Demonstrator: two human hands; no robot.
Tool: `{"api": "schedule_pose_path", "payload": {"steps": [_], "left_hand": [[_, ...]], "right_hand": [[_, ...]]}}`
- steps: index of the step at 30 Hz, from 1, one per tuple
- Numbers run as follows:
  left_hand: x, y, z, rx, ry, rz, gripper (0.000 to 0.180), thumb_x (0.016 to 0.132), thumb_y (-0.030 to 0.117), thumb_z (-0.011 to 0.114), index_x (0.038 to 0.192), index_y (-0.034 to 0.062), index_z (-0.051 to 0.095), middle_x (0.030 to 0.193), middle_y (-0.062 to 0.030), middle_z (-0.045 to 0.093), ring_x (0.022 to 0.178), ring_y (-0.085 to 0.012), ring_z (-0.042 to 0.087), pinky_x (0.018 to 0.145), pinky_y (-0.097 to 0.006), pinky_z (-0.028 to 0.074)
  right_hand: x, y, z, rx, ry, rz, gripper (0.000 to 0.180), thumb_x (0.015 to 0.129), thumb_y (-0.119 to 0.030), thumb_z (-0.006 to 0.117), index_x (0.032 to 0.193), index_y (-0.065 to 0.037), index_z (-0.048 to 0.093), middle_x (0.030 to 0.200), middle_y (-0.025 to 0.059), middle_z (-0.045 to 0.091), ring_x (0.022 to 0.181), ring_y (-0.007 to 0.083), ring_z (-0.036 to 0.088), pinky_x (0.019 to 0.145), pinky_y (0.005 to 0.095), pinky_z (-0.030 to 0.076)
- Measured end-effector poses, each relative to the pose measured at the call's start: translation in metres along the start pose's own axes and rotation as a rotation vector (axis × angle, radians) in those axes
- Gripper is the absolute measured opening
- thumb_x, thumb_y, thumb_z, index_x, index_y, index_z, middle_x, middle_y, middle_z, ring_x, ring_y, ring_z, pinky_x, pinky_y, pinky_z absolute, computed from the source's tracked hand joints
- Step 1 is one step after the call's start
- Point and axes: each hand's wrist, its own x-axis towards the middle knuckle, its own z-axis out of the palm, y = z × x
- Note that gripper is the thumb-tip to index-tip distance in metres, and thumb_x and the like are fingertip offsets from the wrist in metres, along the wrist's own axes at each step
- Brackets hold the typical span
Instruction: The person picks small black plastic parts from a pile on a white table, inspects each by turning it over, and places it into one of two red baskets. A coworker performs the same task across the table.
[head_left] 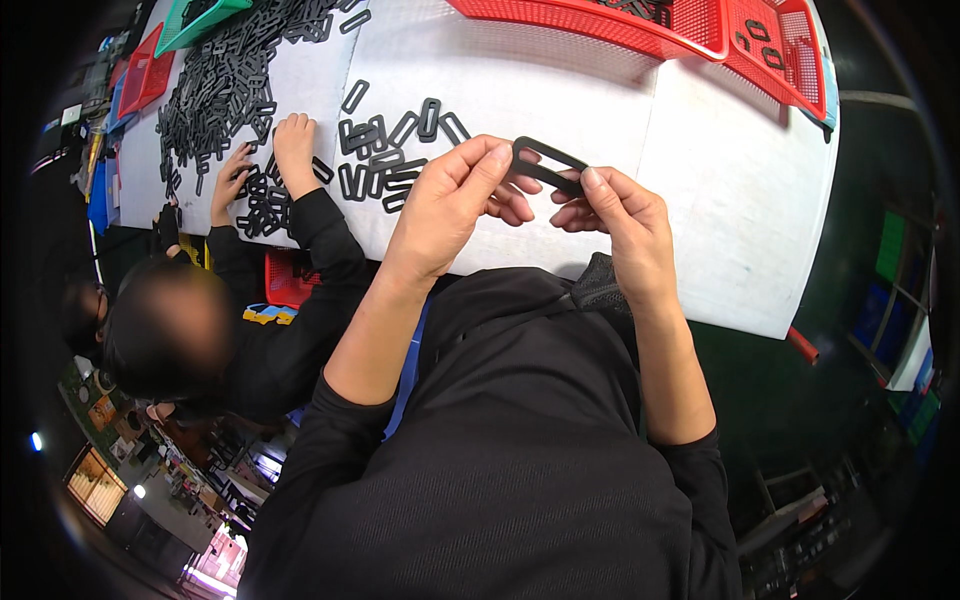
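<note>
Both the left hand (450, 205) and the right hand (615, 215) pinch between them a flat black plastic rectangular ring (547, 166), open-centred with rounded corners, fingertips clamped on its ends.

My only view sits on my head, looking steeply down and forward, close over my hands (520, 205) and the white table (720, 200), fisheye bending its rim.
</note>
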Motion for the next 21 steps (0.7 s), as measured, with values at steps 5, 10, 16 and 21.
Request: {"api": "schedule_pose_path", "payload": {"steps": [5, 10, 16, 21], "left_hand": [[-0.002, 0.0017, 0.0031, 0.054, 0.014, -0.004, 0.03, 0.096, 0.024, 0.04, 0.102, -0.0015, 0.056, 0.081, -0.0104, 0.062, 0.064, -0.0121, 0.059, 0.06, -0.023, 0.047], [-0.0018, 0.002, 0.0025, 0.03, 0.019, 0.001, 0.035, 0.096, 0.027, 0.038, 0.103, -0.002, 0.056, 0.082, -0.0112, 0.062, 0.064, -0.013, 0.059, 0.061, -0.024, 0.047], [-0.0021, 0.0041, 0.0013, -0.01, 0.027, 0.0, 0.039, 0.096, 0.03, 0.036, 0.102, -0.0026, 0.056, 0.082, -0.0123, 0.062, 0.065, -0.0141, 0.059, 0.061, -0.025, 0.047], [-0.0026, 0.0051, -0.0008, -0.011, 0.029, 0.021, 0.038, 0.096, 0.029, 0.036, 0.103, -0.0026, 0.056, 0.082, -0.0121, 0.062, 0.065, -0.0139, 0.059, 0.061, -0.025, 0.047]], "right_hand": [[-0.0021, 0.0001, -0.0019, 0.16, -0.054, 0.098, 0.037, 0.094, -0.032, 0.043, 0.096, 0.001, 0.061, 0.081, 0.009, 0.063, 0.069, 0.0143, 0.063, 0.063, 0.0244, 0.05], [-0.0024, -0.0002, -0.0016, 0.194, -0.074, 0.094, 0.044, 0.095, -0.036, 0.038, 0.098, 0.002, 0.059, 0.082, 0.0106, 0.063, 0.069, 0.0163, 0.063, 0.063, 0.0258, 0.051], [0.0001, 0.0013, -0.0007, 0.209, -0.074, 0.085, 0.048, 0.095, -0.039, 0.035, 0.098, 0.004, 0.058, 0.082, 0.0118, 0.062, 0.069, 0.0171, 0.062, 0.062, 0.0278, 0.052], [0.002, 0.003, 0.0002, 0.209, -0.071, 0.098, 0.048, 0.095, -0.038, 0.036, 0.098, 0.004, 0.058, 0.082, 0.0112, 0.062, 0.069, 0.0166, 0.062, 0.062, 0.0273, 0.052]]}}
